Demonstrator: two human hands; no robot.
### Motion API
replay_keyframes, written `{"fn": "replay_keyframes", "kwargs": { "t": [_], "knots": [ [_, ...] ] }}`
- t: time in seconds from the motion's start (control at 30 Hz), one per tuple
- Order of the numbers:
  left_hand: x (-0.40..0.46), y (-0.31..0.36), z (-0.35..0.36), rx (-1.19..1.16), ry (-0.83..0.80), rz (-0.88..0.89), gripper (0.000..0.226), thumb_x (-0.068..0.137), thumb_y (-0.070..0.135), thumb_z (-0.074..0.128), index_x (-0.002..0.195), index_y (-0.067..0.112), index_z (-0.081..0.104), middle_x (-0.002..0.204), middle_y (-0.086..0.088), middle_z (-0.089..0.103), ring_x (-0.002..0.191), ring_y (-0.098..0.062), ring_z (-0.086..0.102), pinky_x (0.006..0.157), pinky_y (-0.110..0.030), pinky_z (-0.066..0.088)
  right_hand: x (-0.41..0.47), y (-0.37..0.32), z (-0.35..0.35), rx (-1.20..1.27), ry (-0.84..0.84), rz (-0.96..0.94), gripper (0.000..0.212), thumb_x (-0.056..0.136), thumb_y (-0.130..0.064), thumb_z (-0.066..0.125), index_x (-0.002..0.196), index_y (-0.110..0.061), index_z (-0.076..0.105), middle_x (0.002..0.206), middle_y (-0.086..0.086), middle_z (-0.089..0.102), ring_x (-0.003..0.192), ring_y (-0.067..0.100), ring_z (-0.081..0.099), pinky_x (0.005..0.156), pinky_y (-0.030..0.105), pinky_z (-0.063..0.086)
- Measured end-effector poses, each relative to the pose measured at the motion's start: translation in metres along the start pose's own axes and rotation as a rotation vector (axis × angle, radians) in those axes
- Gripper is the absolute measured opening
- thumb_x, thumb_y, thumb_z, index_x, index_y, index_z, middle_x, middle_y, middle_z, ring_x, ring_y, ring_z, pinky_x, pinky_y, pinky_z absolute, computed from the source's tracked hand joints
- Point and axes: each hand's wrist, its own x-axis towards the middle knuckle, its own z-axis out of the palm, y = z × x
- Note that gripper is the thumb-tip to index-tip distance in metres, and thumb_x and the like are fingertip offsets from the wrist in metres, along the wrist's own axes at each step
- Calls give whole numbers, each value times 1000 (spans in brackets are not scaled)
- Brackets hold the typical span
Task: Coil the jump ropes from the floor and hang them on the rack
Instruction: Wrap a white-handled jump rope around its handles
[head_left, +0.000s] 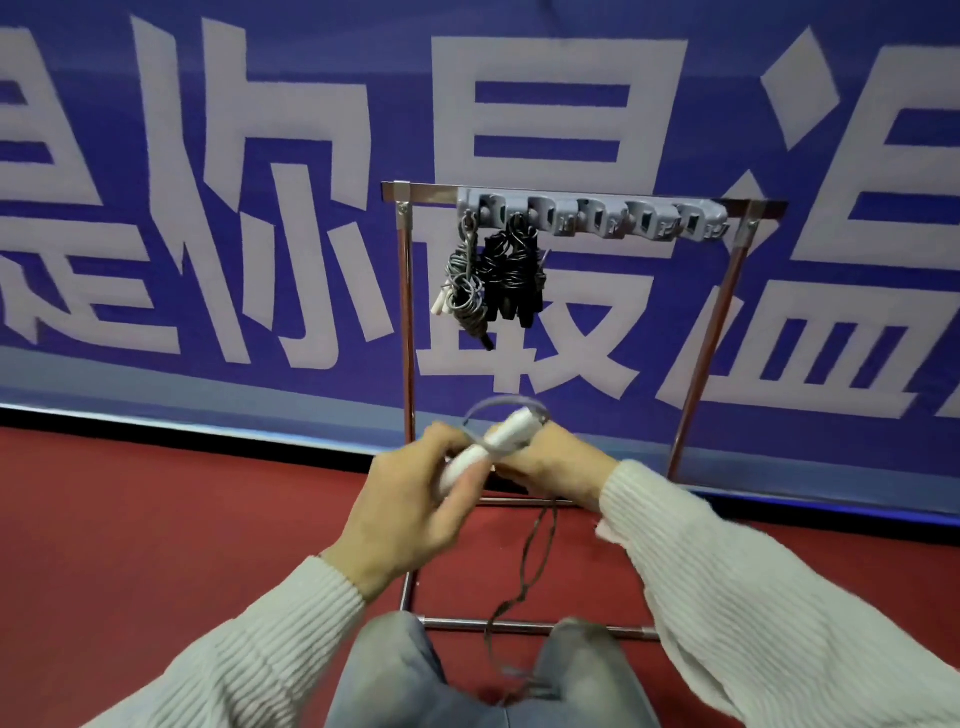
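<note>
A: What is held?

B: Smooth white rope handles (491, 448), long axis slanting up to the right, are gripped by the left hand (415, 512) and the right hand (558, 462), fingers curled round them. A thin twisted cord (535, 561) hangs toward the red floor (156, 519).

A: And the rack (408, 364)?

B: Two coiled ropes, grey (462, 283) and black (511, 275), are hung from grey plastic hooks (592, 214) on its shiny metal bar.

Coiled ropes (485, 270) crowd the rack's (592, 195) left hooks; right hooks (670, 221) free.
</note>
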Motion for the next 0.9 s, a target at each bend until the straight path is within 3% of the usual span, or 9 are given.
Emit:
{"fn": "replay_keyframes", "kwargs": {
  "t": [0.1,0.2,0.3,0.43,0.53,0.6,0.7,0.8,0.9],
  "knots": [
    [4,-3,2,-48,80,-258,33,97,49,52,90,18,58,63,7,60,54,-11,54,50,-22,40,-9,10,25,-28,36,-11,34,103,-38,54,95,-14,77,85,-5,73,85,4,66,85,34,54],
    [8,-14,2,-36,82,-474,38,101,50,53,83,17,50,57,2,58,49,-11,48,50,-26,38,-18,9,28,-348,119,-35,43,105,-41,49,87,-6,67,67,1,54,64,9,49,69,37,43],
    [11,-30,-6,-114,54,-603,28,102,47,52,93,22,48,57,-3,59,46,-9,44,49,-27,37,-30,2,21,-377,105,-2,30,102,-45,52,90,-24,69,74,-1,66,67,16,59,71,37,48],
    [2,-56,-7,117,-77,-526,19,105,43,50,108,30,63,68,-6,67,55,-14,56,59,-39,46,-40,-11,17,-840,4,-96,26,103,-46,49,96,-25,63,74,-3,64,66,17,56,64,36,41],
    [-13,-67,2,409,-259,-424,33,104,53,42,120,34,63,85,0,74,85,-30,69,68,-41,54,-44,-31,9,-1196,-4,-281,34,107,-49,36,108,-28,62,89,-2,70,80,26,64,67,36,43],
    [-23,-63,9,492,-409,-308,36,104,58,33,116,34,57,87,3,68,87,-33,67,68,-41,53,-39,-46,1,-1171,25,-339,34,106,-50,38,107,-30,64,90,-4,71,81,22,65,68,37,48],
    [-28,-39,13,446,-512,-30,38,104,59,25,115,36,53,79,8,50,72,-30,63,58,-41,53,-22,-55,-16,-960,54,-296,28,104,-44,48,101,-28,70,90,-9,72,78,14,61,74,40,52],
    [-24,-13,9,334,-448,214,34,108,45,38,119,26,64,80,8,54,68,-21,59,52,-35,49,-8,-47,-27,-790,32,-226,23,104,-38,55,98,-25,73,89,-13,73,77,5,61,76,32,51],
    [-14,0,-2,153,-269,204,31,106,39,47,111,17,68,81,12,56,67,-14,56,58,-23,44,-10,-31,-23,-507,-3,-127,21,103,-29,59,86,-32,70,82,-13,71,75,0,63,73,20,47]
  ]
}}
